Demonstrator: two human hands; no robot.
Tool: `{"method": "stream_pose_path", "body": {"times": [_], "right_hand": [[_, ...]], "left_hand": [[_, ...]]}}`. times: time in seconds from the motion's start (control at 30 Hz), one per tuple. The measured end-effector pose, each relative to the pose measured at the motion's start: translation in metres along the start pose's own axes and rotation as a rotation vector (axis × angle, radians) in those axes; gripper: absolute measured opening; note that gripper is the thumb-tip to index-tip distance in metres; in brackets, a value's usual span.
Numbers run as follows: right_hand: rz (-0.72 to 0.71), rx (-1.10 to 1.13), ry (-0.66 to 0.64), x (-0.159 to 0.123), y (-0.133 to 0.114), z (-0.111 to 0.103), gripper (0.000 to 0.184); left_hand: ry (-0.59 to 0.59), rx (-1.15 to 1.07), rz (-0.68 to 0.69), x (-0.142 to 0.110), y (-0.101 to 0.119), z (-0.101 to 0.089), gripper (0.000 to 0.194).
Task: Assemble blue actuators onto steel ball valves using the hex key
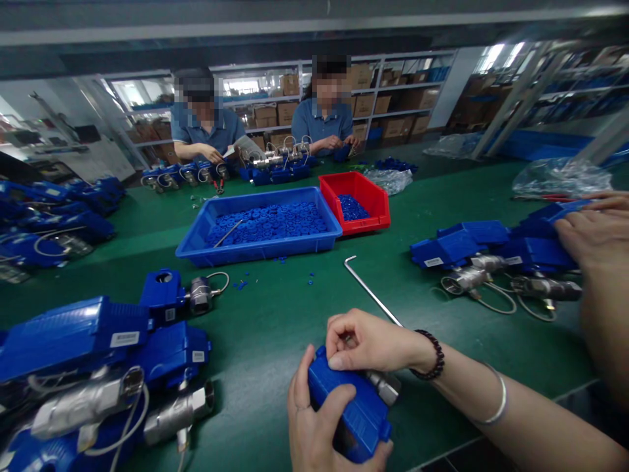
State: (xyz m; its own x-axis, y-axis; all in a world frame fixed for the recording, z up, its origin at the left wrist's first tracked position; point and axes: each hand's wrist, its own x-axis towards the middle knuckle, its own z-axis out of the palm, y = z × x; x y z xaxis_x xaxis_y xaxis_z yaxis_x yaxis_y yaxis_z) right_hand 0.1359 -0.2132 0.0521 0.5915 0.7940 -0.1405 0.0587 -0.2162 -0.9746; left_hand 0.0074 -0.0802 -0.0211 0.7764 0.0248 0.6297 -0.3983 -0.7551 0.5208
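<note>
My left hand (pixel 314 419) is wrapped around a blue plastic valve housing (pixel 351 406) above the near edge of the table. A metal valve fitting (pixel 384 387) sticks out of the housing's right side. Over the top end of the housing, my right hand (pixel 361 344) has thumb and fingers closed in a pinch. Whatever is between those fingertips is hidden. Just beyond my right wrist lies a long silver hex key (pixel 373 293), its short bent end pointing away from me.
Ahead stands a blue tray (pixel 260 252) of small blue discs, beside a red bin (pixel 366 224) of blue pieces. Valve units (pixel 73 341) are piled left. At right, another person's hand (pixel 597 226) touches more units (pixel 466 242). Two co-workers (pixel 206 134) sit opposite.
</note>
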Motion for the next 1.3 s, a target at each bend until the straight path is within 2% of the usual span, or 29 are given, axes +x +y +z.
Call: {"method": "stream_pose_path", "body": {"times": [0.13, 0.2, 0.27, 0.37, 0.43, 0.53, 0.63, 0.7, 0.77, 0.93, 1.0, 1.07, 1.17, 1.3], "right_hand": [[-0.025, -0.123, -0.006, 0.000, -0.009, -0.001, 0.023], [-0.038, -0.127, -0.030, 0.003, -0.007, -0.001, 0.022], [-0.012, -0.050, -0.064, 0.006, -0.002, -0.003, 0.028], [0.102, 0.095, -0.114, 0.012, 0.006, -0.008, 0.051], [0.164, 0.108, -0.156, 0.017, 0.008, -0.012, 0.061], [0.188, 0.062, -0.234, 0.025, 0.006, -0.016, 0.065], [0.201, 0.048, -0.248, 0.029, 0.006, -0.013, 0.066], [0.200, 0.047, -0.181, 0.027, 0.009, -0.010, 0.063], [0.188, -0.035, -0.035, 0.020, 0.015, -0.011, 0.056], [0.199, -0.361, 0.491, -0.013, 0.040, -0.044, 0.026], [0.232, -0.488, 0.658, -0.029, 0.052, -0.058, 0.026], [0.279, -0.580, 0.711, -0.043, 0.063, -0.065, 0.025], [0.326, -0.645, 0.669, -0.059, 0.071, -0.065, 0.011], [0.331, -0.673, 0.651, -0.070, 0.069, -0.059, 0.015]], "left_hand": [[-0.002, 0.009, -0.011, 0.000, 0.001, -0.001, 0.047], [-0.001, 0.007, -0.016, 0.000, 0.002, -0.001, 0.047], [0.000, 0.002, -0.025, 0.001, 0.002, -0.001, 0.047], [-0.006, -0.008, -0.042, 0.002, 0.005, -0.001, 0.046], [-0.017, -0.015, -0.053, 0.003, 0.006, -0.002, 0.044], [-0.030, -0.008, -0.071, 0.004, 0.008, -0.004, 0.043], [-0.017, 0.002, -0.076, 0.004, 0.009, -0.003, 0.045], [-0.004, -0.004, -0.073, 0.003, 0.008, -0.002, 0.047], [0.003, -0.012, -0.078, 0.001, 0.008, -0.001, 0.050], [-0.002, -0.014, -0.095, -0.001, 0.007, 0.000, 0.057], [-0.006, -0.019, -0.085, -0.001, 0.004, 0.001, 0.058], [-0.015, -0.032, -0.064, -0.001, 0.000, 0.002, 0.059], [-0.055, -0.062, -0.032, 0.001, -0.007, 0.001, 0.061], [-0.108, -0.093, -0.044, 0.000, -0.013, -0.001, 0.063]]}}
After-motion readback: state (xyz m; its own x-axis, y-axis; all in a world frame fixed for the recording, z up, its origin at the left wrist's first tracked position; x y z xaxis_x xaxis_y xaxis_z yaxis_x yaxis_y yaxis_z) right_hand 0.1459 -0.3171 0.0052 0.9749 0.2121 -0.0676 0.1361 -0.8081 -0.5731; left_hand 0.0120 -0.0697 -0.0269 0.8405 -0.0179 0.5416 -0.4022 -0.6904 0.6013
